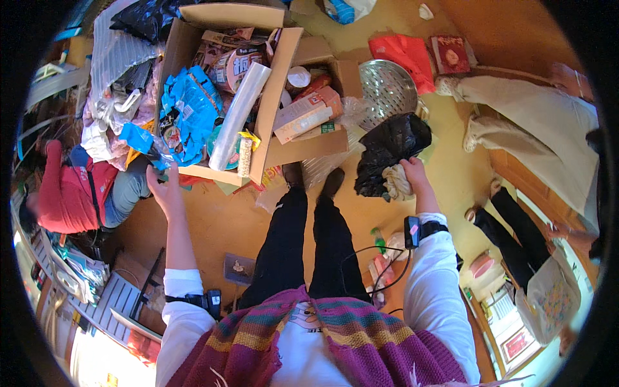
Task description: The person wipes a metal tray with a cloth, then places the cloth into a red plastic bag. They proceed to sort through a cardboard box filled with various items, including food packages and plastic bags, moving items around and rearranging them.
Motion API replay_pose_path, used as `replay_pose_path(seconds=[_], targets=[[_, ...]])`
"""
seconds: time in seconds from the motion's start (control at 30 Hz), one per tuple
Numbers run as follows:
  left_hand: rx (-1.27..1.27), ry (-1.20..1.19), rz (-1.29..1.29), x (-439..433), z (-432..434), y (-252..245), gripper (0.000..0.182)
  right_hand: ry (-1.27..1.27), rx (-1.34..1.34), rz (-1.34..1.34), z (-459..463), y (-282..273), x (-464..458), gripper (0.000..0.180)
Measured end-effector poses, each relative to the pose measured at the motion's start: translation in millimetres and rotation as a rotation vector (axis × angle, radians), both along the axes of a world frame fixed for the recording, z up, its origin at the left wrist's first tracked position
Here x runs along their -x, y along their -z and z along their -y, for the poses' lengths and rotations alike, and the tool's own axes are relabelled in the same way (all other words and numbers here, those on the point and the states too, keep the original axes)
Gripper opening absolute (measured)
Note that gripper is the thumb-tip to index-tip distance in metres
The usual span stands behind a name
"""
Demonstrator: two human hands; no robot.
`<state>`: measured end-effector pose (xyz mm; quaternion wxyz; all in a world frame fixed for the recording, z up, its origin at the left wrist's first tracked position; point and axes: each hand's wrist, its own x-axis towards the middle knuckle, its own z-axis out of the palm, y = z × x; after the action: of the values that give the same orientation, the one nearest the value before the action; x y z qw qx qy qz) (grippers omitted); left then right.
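Note:
My right hand [412, 175] grips a crumpled beige cloth [398, 183], which lies against a black plastic bag [394, 145]. At the near left corner of a large open cardboard box [285, 92], my left hand [167, 188] has its fingers apart, close to a blue packet [138, 138]; whether it touches the packet is unclear. The box holds blue plastic packaging [193, 111], a clear plastic roll [239, 116], a tub [232, 67] and a small pack with a yellow top [245, 157]. Beside it, a smaller carton [350, 80] holds a pink box [309, 113] and other packs.
A perforated metal steamer tray [387, 89] and a red bag [406, 58] lie beyond the black bag. A person in a red top [77, 193] is at the left; other people stand at the right. A grey dustpan [239, 268] sits left of my legs. Plastic wrapping [109, 63] is piled left of the box.

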<state>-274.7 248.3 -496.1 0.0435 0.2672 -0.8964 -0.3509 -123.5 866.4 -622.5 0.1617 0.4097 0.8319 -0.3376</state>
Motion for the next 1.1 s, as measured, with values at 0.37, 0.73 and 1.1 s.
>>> replay_pose_path(seconds=[0.37,0.73,1.1], targets=[[-0.204,0.404,-0.104,-83.5,-159.1,16.5,0.058,-0.431,-0.228,0.136,-110.9,165.9,64.5,0.052],[-1.195,0.168,0.266,-125.6,-291.5,145.8,0.071,-0.680,0.998,-0.189,132.3,27.7,94.4,0.035],[-1.310,0.402,0.380,-174.6,-194.6,212.5,0.093,-1.595,0.075,-0.166,167.3,142.0,230.3,0.099]])
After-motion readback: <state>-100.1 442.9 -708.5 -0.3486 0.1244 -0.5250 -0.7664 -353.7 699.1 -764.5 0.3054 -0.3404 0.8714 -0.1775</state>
